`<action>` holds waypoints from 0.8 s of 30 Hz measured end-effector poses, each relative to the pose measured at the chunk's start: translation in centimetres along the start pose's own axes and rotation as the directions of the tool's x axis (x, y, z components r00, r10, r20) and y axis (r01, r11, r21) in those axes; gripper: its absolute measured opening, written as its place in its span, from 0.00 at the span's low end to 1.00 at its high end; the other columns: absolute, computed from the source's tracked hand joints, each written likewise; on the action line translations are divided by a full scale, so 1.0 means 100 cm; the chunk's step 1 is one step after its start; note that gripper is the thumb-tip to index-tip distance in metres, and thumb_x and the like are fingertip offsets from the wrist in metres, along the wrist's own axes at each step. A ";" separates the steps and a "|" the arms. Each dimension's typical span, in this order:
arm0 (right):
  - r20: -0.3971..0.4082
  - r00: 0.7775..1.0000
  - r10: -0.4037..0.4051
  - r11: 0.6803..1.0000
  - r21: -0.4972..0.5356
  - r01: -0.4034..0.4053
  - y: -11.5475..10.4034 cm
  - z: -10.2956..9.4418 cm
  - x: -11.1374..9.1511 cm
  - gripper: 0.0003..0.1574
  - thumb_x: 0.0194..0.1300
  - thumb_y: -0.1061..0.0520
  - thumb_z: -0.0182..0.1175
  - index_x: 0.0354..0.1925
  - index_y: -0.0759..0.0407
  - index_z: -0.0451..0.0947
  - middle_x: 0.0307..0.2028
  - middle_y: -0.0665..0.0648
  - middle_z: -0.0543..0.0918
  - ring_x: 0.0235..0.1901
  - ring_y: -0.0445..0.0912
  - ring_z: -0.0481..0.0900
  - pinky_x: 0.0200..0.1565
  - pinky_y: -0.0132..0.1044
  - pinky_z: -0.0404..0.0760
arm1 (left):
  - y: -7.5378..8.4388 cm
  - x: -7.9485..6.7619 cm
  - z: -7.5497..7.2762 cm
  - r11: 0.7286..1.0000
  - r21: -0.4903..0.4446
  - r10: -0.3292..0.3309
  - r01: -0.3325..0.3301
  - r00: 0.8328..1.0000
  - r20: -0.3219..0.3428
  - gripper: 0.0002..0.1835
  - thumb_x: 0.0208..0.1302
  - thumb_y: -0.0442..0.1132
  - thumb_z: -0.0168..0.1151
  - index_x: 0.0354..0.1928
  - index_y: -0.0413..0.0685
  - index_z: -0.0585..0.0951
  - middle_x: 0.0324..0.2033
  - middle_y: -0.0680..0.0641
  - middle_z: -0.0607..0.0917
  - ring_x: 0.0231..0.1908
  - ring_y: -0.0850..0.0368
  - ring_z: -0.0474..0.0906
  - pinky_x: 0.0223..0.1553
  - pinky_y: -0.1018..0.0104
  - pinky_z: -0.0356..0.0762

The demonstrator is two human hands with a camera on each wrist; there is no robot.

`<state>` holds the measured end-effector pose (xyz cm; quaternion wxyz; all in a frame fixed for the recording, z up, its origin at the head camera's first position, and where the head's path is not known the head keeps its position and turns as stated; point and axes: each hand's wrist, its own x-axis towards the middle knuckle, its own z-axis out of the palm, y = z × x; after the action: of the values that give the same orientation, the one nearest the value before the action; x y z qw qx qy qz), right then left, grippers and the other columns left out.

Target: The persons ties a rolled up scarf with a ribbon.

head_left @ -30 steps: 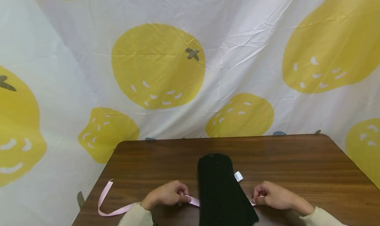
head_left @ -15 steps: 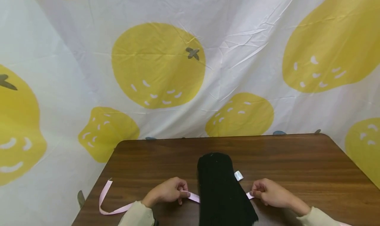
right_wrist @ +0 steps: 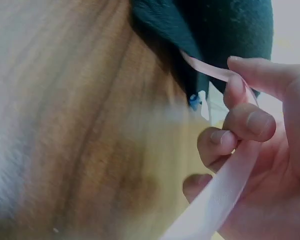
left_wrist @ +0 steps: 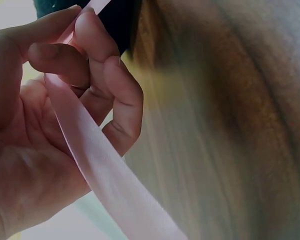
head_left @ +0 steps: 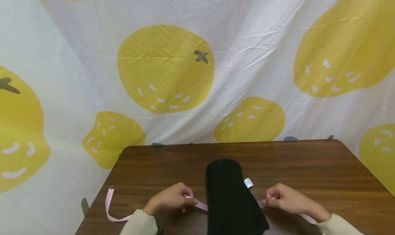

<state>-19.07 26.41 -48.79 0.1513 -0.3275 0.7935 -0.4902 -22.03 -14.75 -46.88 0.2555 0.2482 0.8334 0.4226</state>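
A black folded or rolled cloth (head_left: 231, 197) lies lengthwise on the table, its near end cut off by the frame. Pink ribbon (head_left: 202, 206) comes out from beneath it on both sides. On the left side, my left hand (head_left: 174, 197) pinches the ribbon between thumb and fingers; the left wrist view shows the loose length (left_wrist: 105, 155) running back across the palm. Opposite it, my right hand (head_left: 288, 199) pinches the other length (right_wrist: 215, 70) close to the cloth, and its tail trails past the wrist. The part under the cloth is hidden.
The brown wooden table (head_left: 172, 163) ends at a white curtain (head_left: 247, 22) printed with yellow fruit. A white tag (head_left: 248, 183) sticks out at the cloth's right edge. The ribbon's left end (head_left: 109, 202) curls on the table near its left edge.
My right hand has moved a little to the right, and ribbon now shows below its wrist. My left hand has risen slightly. The ribbon's left end has shifted a little. The cloth stays put.
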 end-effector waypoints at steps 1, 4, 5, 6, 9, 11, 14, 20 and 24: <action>0.015 1.000 -0.001 1.000 0.009 0.001 -0.001 -0.002 0.000 0.20 0.69 0.64 0.58 0.19 0.64 0.69 0.16 0.39 0.61 0.16 0.26 0.56 0.14 0.26 0.53 | 0.000 0.000 -0.001 1.000 -0.015 0.002 -0.002 1.000 0.003 0.16 0.65 0.44 0.66 0.23 0.42 0.83 0.18 0.56 0.77 0.16 0.63 0.71 0.20 0.72 0.66; 0.051 0.999 -0.006 1.000 0.011 0.005 -0.005 -0.006 0.000 0.21 0.69 0.64 0.57 0.18 0.63 0.68 0.13 0.48 0.60 0.15 0.26 0.56 0.15 0.26 0.54 | 0.001 -0.001 -0.004 0.999 -0.053 0.009 -0.009 1.000 0.015 0.16 0.65 0.43 0.65 0.24 0.39 0.84 0.18 0.55 0.77 0.16 0.61 0.70 0.19 0.70 0.67; 0.063 0.998 -0.003 1.000 0.016 0.002 -0.006 -0.008 -0.001 0.22 0.69 0.65 0.57 0.17 0.63 0.68 0.12 0.52 0.60 0.15 0.26 0.56 0.15 0.26 0.54 | 0.001 -0.001 -0.005 0.998 -0.060 0.015 -0.014 1.000 0.018 0.16 0.66 0.43 0.65 0.24 0.38 0.84 0.18 0.55 0.77 0.16 0.61 0.70 0.19 0.71 0.67; 0.080 0.997 -0.001 1.000 0.030 -0.002 -0.007 -0.010 -0.001 0.22 0.69 0.65 0.57 0.17 0.63 0.68 0.12 0.56 0.60 0.15 0.26 0.56 0.14 0.26 0.54 | 0.001 -0.001 -0.006 0.998 -0.065 0.024 -0.022 0.999 0.022 0.16 0.66 0.42 0.65 0.25 0.37 0.84 0.18 0.55 0.77 0.16 0.60 0.70 0.19 0.71 0.67; 0.145 0.989 0.021 0.994 0.100 -0.035 -0.010 -0.015 -0.003 0.21 0.70 0.65 0.55 0.18 0.66 0.69 0.12 0.65 0.59 0.13 0.27 0.57 0.13 0.26 0.55 | 0.002 -0.001 -0.009 0.997 -0.060 0.046 -0.044 0.998 0.034 0.17 0.66 0.42 0.64 0.25 0.35 0.83 0.16 0.55 0.76 0.15 0.60 0.70 0.18 0.72 0.66; 0.185 0.982 0.035 0.988 0.143 -0.062 -0.012 -0.019 -0.004 0.21 0.71 0.65 0.55 0.19 0.68 0.70 0.11 0.67 0.59 0.11 0.28 0.59 0.12 0.25 0.56 | 0.004 -0.001 -0.011 0.996 -0.064 0.059 -0.056 0.997 0.043 0.18 0.67 0.42 0.64 0.25 0.33 0.83 0.16 0.54 0.76 0.15 0.61 0.71 0.18 0.72 0.67; 0.233 0.972 0.037 0.979 0.188 -0.083 -0.015 -0.023 -0.005 0.20 0.71 0.65 0.54 0.20 0.70 0.71 0.11 0.70 0.60 0.11 0.28 0.62 0.14 0.23 0.60 | 0.007 -0.002 -0.013 0.995 -0.069 0.081 -0.077 0.995 0.051 0.18 0.68 0.42 0.63 0.26 0.31 0.82 0.18 0.52 0.77 0.16 0.62 0.71 0.20 0.71 0.71; 0.256 0.967 -0.004 0.979 0.200 -0.049 -0.024 -0.027 -0.004 0.19 0.70 0.67 0.54 0.21 0.70 0.73 0.11 0.71 0.65 0.09 0.35 0.64 0.14 0.21 0.63 | 0.012 -0.003 -0.018 0.992 -0.083 0.098 -0.092 0.992 0.074 0.19 0.70 0.42 0.61 0.29 0.30 0.83 0.21 0.44 0.78 0.17 0.57 0.71 0.23 0.69 0.71; 0.255 0.965 -0.055 0.983 0.181 0.008 -0.029 -0.029 -0.003 0.19 0.71 0.67 0.53 0.21 0.68 0.74 0.11 0.69 0.68 0.07 0.46 0.62 0.11 0.23 0.61 | 0.015 -0.004 -0.019 0.990 -0.108 0.100 -0.091 0.992 0.081 0.20 0.70 0.43 0.61 0.31 0.29 0.83 0.22 0.40 0.78 0.18 0.55 0.71 0.25 0.68 0.71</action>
<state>-19.39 27.68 -44.93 0.2744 -0.3863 0.7145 -0.5148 -22.64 -15.29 -44.60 0.2830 0.2921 0.7858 0.4660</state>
